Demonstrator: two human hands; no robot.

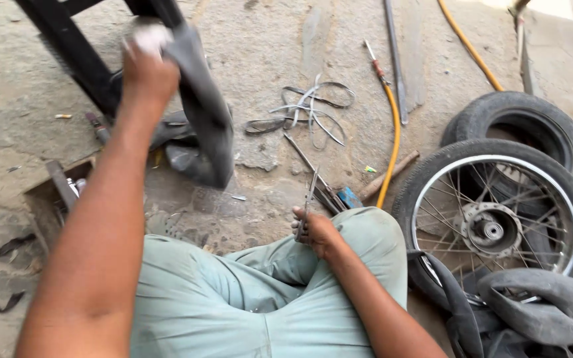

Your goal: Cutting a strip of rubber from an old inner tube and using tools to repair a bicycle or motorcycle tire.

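Left hand (146,74): raised, gripping grey inner tube (200,113) at its top; tube hangs left of wheel (492,219)
Right hand (316,232): on knee beside wheel, clenched on scissors (309,199)
Hose (392,132): yellow; behind wheel

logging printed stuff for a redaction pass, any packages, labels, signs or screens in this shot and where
No signs, screens or readable labels show.
Nearest candidates only:
small blue object: on the ground just beyond the right hand, boxy, blue; too small to tell if it is a package.
yellow-green scrap: on the ground beside the yellow hose, tiny, flat.
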